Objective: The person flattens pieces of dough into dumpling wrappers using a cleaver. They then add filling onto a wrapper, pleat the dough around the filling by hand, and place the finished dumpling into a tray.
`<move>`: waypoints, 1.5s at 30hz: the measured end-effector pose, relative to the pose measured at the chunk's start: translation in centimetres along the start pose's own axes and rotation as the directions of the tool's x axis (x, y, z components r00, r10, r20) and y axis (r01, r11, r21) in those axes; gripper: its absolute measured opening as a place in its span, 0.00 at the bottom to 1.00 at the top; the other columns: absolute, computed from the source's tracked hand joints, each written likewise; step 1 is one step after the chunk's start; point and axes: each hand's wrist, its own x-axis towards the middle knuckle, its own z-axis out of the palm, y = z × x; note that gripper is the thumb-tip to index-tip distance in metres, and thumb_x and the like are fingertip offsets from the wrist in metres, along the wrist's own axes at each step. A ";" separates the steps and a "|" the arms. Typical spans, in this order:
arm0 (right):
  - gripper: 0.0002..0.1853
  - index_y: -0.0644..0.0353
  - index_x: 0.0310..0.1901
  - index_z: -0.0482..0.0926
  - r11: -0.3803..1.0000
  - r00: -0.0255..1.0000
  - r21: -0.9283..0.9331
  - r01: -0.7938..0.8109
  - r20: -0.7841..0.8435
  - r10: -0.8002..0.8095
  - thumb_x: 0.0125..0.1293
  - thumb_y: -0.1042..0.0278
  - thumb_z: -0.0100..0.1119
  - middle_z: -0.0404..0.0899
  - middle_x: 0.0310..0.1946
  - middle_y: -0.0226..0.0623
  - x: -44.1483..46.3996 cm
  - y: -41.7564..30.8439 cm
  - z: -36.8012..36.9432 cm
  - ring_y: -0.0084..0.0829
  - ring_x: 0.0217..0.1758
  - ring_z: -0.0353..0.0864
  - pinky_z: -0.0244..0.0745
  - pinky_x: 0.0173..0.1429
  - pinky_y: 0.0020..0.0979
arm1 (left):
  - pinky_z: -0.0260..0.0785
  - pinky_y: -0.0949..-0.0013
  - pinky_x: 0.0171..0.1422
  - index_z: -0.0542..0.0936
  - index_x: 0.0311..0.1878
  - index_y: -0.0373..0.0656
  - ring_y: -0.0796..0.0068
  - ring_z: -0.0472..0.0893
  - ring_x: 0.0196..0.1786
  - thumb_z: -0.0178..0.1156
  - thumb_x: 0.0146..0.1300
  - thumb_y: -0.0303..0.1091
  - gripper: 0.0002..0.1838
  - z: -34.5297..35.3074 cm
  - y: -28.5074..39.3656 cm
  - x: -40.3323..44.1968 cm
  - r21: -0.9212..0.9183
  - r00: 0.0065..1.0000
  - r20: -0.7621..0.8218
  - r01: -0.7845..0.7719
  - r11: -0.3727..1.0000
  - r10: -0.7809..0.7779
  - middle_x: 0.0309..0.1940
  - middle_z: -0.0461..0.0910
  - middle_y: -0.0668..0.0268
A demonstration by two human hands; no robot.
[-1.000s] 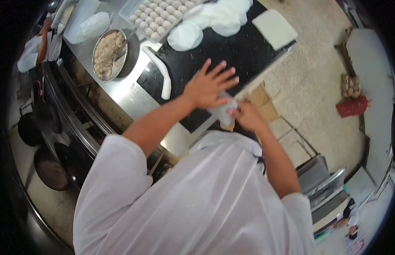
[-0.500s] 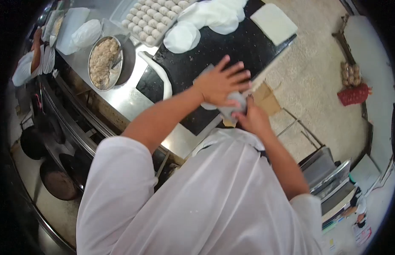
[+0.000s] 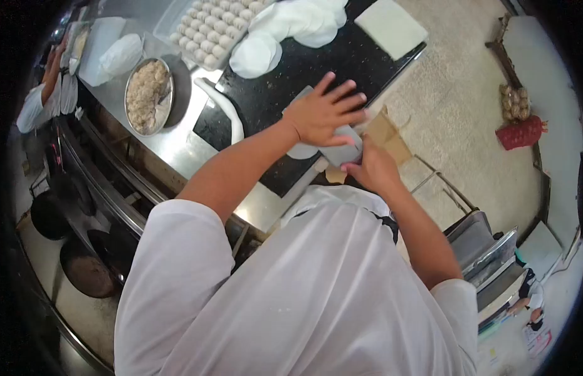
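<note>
My left hand (image 3: 323, 118) lies flat with fingers spread on the wide grey blade of a cleaver (image 3: 343, 150), over the black board (image 3: 266, 103). My right hand (image 3: 374, 167) is closed around the cleaver's handle end near the board's front edge; the handle is mostly hidden. Partly under the blade, a round white dough wrapper (image 3: 302, 151) shows beside my left wrist. A white dough rope (image 3: 224, 108) lies at the board's left. Overlapping round wrappers (image 3: 257, 55) spread along the far side. At the far right corner rests a square white stack (image 3: 392, 30).
A metal bowl of minced filling (image 3: 146, 97) stands on the steel counter at left, near a plastic bag (image 3: 122, 55). Behind it is a tray of dumplings (image 3: 210, 41). Another person (image 3: 44, 100) is at far left. Cardboard (image 3: 388, 138) lies beyond the board's right edge.
My view has shifted slightly, so the counter things appear a little further left. My left hand stays spread on the blade, and my right hand still grips the cleaver, its blade turned slightly.
</note>
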 end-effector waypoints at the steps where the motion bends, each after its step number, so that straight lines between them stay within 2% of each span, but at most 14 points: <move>1: 0.34 0.72 0.56 0.75 0.998 0.987 0.002 -0.055 0.149 0.054 0.57 0.53 0.76 0.83 0.50 0.64 2.7 -1.0 -2.6 0.64 0.58 0.81 0.76 0.63 0.53 | 0.37 0.35 0.84 0.71 0.76 0.60 0.54 0.56 0.83 0.54 0.66 0.69 0.39 -1.0 -1.5 0.6 0.030 0.999 -0.033 0.041 0.999 -0.040 0.79 0.63 0.62; 9: 0.37 0.69 0.59 0.72 0.939 0.939 0.017 0.343 0.000 -0.343 0.57 0.51 0.76 0.78 0.55 0.71 0.7 3.2 3.0 0.61 0.58 0.82 0.76 0.62 0.52 | 0.37 0.36 0.84 0.71 0.76 0.60 0.50 0.54 0.83 0.54 0.66 0.69 0.39 0.4 0.9 -2.4 -0.041 0.990 -0.098 0.101 0.994 -0.104 0.79 0.63 0.59; 12: 0.38 0.68 0.60 0.71 0.967 0.965 0.103 0.232 -0.153 -0.215 0.56 0.50 0.76 0.75 0.58 0.73 -1.5 4.2 3.9 0.62 0.57 0.82 0.76 0.63 0.51 | 0.38 0.35 0.84 0.71 0.76 0.62 0.51 0.55 0.83 0.54 0.66 0.70 0.39 0.9 3.4 -1.2 -0.109 1.000 -0.009 0.015 0.994 -0.017 0.78 0.65 0.63; 15: 0.36 0.69 0.55 0.72 0.999 0.998 -0.002 0.054 0.045 -0.054 0.54 0.53 0.78 0.83 0.47 0.64 1.3 3.2 -0.5 0.60 0.54 0.83 0.78 0.56 0.51 | 0.39 0.36 0.84 0.71 0.75 0.62 0.52 0.56 0.83 0.55 0.66 0.70 0.39 0.6 0.6 1.5 0.061 0.998 -0.048 0.046 0.997 -0.043 0.78 0.65 0.63; 23: 0.34 0.70 0.54 0.75 0.982 0.986 0.143 0.127 0.086 -0.141 0.57 0.50 0.75 0.84 0.43 0.62 1.4 1.6 0.2 0.60 0.50 0.85 0.80 0.55 0.50 | 0.37 0.37 0.85 0.68 0.78 0.60 0.49 0.53 0.84 0.55 0.66 0.70 0.41 -0.7 -0.2 -1.2 -0.032 0.979 -0.130 0.155 0.987 -0.158 0.81 0.59 0.58; 25: 0.33 0.72 0.54 0.76 0.849 0.856 0.114 0.516 -0.094 -0.508 0.57 0.51 0.74 0.85 0.44 0.60 0.3 3.7 4.0 0.60 0.50 0.85 0.80 0.54 0.49 | 0.34 0.36 0.85 0.68 0.78 0.61 0.51 0.49 0.85 0.56 0.65 0.70 0.42 0.4 2.9 -4.8 -0.028 0.985 0.083 0.157 0.987 -0.154 0.81 0.58 0.59; 28: 0.33 0.70 0.54 0.77 0.912 0.836 -0.253 0.324 -0.375 -0.401 0.56 0.51 0.75 0.86 0.44 0.57 0.1 4.4 5.3 0.57 0.50 0.86 0.80 0.54 0.49 | 0.34 0.36 0.85 0.68 0.78 0.63 0.54 0.50 0.85 0.57 0.65 0.69 0.41 1.0 2.2 -2.1 -0.097 0.998 -0.001 0.068 0.993 -0.068 0.81 0.59 0.61; 30: 0.33 0.68 0.53 0.78 0.995 0.998 0.102 0.007 -0.055 -0.002 0.56 0.49 0.76 0.86 0.43 0.57 0.9 2.1 0.3 0.56 0.50 0.86 0.80 0.54 0.49 | 0.35 0.36 0.85 0.68 0.77 0.65 0.56 0.51 0.85 0.56 0.66 0.69 0.39 0.2 -0.1 1.1 0.089 0.998 -0.037 0.045 0.995 -0.041 0.80 0.61 0.63; 34: 0.34 0.68 0.55 0.73 0.999 0.993 -0.052 0.013 -0.117 -0.019 0.58 0.49 0.75 0.86 0.40 0.59 4.0 -0.1 -4.4 0.58 0.49 0.86 0.80 0.52 0.51 | 0.40 0.37 0.84 0.71 0.75 0.62 0.57 0.58 0.82 0.55 0.66 0.70 0.39 -0.9 -3.5 3.5 0.176 0.960 -0.279 0.066 0.982 -0.015 0.78 0.64 0.64; 36: 0.31 0.67 0.57 0.69 0.998 0.978 -0.046 0.034 -0.203 -0.042 0.62 0.53 0.71 0.85 0.39 0.60 3.4 -0.1 -3.2 0.61 0.47 0.85 0.79 0.51 0.52 | 0.60 0.39 0.75 0.74 0.72 0.57 0.52 0.73 0.72 0.56 0.65 0.70 0.39 -1.9 -4.1 3.6 0.205 0.834 -0.546 0.221 0.953 -0.076 0.69 0.75 0.59; 37: 0.31 0.67 0.57 0.69 0.999 0.982 -0.049 0.017 -0.187 -0.026 0.62 0.53 0.71 0.85 0.39 0.60 2.2 0.7 -1.0 0.61 0.47 0.85 0.79 0.51 0.52 | 0.60 0.39 0.75 0.74 0.72 0.57 0.52 0.73 0.72 0.56 0.65 0.70 0.39 -2.3 -3.2 2.7 0.183 0.835 -0.543 0.221 0.958 -0.088 0.69 0.75 0.59; 39: 0.30 0.68 0.58 0.69 0.985 0.932 0.040 0.166 -0.332 -0.143 0.64 0.55 0.68 0.84 0.40 0.63 -0.6 2.1 3.1 0.64 0.48 0.84 0.78 0.51 0.53 | 0.75 0.46 0.61 0.78 0.65 0.50 0.50 0.85 0.56 0.60 0.62 0.72 0.40 -3.8 -2.0 0.8 -0.313 0.731 -0.262 0.553 0.772 -0.630 0.53 0.85 0.53; 42: 0.30 0.69 0.61 0.69 0.995 0.994 0.094 0.016 -0.112 -0.005 0.65 0.58 0.67 0.83 0.40 0.64 -8.6 2.3 5.1 0.65 0.48 0.83 0.77 0.52 0.54 | 0.78 0.52 0.47 0.84 0.40 0.40 0.52 0.88 0.44 0.66 0.61 0.68 0.34 -2.8 -0.2 -3.7 -0.412 0.799 0.331 0.601 0.685 -0.502 0.39 0.88 0.54; 45: 0.27 0.68 0.60 0.72 0.997 0.997 0.038 -0.063 -0.035 0.064 0.65 0.59 0.67 0.83 0.41 0.64 -12.3 3.2 3.9 0.65 0.47 0.83 0.78 0.51 0.54 | 0.75 0.61 0.37 0.83 0.42 0.39 0.63 0.84 0.31 0.71 0.62 0.51 0.22 -3.4 3.2 -7.4 -0.615 0.658 0.103 0.631 0.472 -0.746 0.26 0.83 0.59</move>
